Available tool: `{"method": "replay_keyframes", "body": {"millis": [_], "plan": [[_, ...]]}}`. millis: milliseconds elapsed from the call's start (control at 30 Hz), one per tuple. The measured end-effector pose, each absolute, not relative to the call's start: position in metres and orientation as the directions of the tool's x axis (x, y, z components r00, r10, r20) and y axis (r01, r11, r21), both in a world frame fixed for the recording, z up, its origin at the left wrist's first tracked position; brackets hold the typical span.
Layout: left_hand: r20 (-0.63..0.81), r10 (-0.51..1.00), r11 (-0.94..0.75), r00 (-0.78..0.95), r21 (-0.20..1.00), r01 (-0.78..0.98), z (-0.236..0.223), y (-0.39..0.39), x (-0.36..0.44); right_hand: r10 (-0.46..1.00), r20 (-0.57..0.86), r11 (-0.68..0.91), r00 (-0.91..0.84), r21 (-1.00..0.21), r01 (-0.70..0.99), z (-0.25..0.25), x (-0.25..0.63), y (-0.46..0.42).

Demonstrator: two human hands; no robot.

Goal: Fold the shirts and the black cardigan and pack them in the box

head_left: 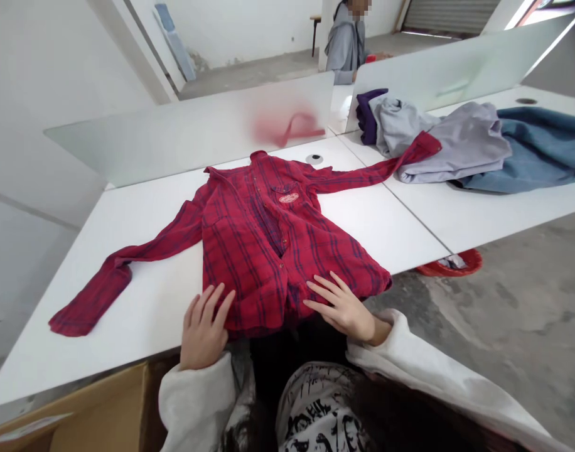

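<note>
Red checked cloth, soft and wrinkled: the long-sleeved shirt (240,251) lies spread on a smooth white table (158,298), hem at the near edge. Left hand (205,325) rests on one hem corner, fingers fanned; right hand (343,307) lies splayed across the other side. One cuff (426,147) overlaps rumpled grey garments (466,141) beside blue cloth (544,150); frosted panels (174,135) bar the far edge, and a cardboard box (99,408) sits below.
</note>
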State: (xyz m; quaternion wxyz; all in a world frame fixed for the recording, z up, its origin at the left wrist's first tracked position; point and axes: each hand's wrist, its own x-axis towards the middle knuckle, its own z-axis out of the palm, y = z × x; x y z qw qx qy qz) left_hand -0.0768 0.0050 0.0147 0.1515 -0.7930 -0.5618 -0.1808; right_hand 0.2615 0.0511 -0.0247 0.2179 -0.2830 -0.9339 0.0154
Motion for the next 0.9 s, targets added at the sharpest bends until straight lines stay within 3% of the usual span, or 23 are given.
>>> {"method": "replay_keyframes", "body": {"millis": [100, 233, 300, 400, 500, 567, 633, 700, 800, 900], "plan": [[0.398, 0.799, -0.429, 0.451, -0.149, 0.891, 0.009, 0.000, -0.071, 0.560, 0.426, 0.819, -0.711, -0.158, 0.551, -0.033, 0.256, 0.053], [0.363, 0.818, -0.416, 0.447, -0.163, 0.895, 0.006, 0.002, -0.063, 0.565, 0.405, 0.816, -0.719, -0.148, 0.559, -0.030, 0.255, 0.056], [0.364, 0.804, -0.446, 0.471, -0.155, 0.881, 0.009, 0.007, -0.060, 0.587, 0.396, 0.808, -0.706, -0.229, 0.543, -0.023, 0.254, 0.060], [0.443, 0.774, -0.441, 0.454, -0.138, 0.887, 0.024, 0.019, -0.058, 0.690, 0.379, 0.719, -0.616, -0.460, 0.521, -0.002, 0.252, 0.068], [0.592, 0.752, -0.332, 0.289, -0.038, 0.942, 0.050, 0.029, -0.056, 0.823, 0.385, 0.555, -0.419, -0.702, 0.447, 0.028, 0.252, 0.076], [0.691, 0.706, -0.293, 0.157, 0.082, 0.953, 0.071, 0.030, -0.056, 0.863, 0.406, 0.497, -0.300, -0.787, 0.365, 0.049, 0.257, 0.075], [0.760, 0.645, -0.322, 0.076, 0.180, 0.929, 0.091, 0.022, -0.058, 0.837, 0.462, 0.537, -0.292, -0.794, 0.285, 0.067, 0.264, 0.068], [0.772, 0.628, -0.406, 0.104, 0.211, 0.889, 0.106, 0.006, -0.063, 0.736, 0.529, 0.648, -0.423, -0.732, 0.211, 0.079, 0.271, 0.057], [0.589, 0.758, -0.502, 0.280, 0.253, 0.827, 0.115, -0.030, -0.075, 0.500, 0.446, 0.773, -0.743, -0.617, 0.150, 0.082, 0.281, 0.039], [0.159, 0.895, -0.444, 0.416, 0.404, 0.800, 0.109, -0.060, -0.087, 0.298, 0.187, 0.801, -0.936, -0.583, 0.139, 0.073, 0.286, 0.028]]}}
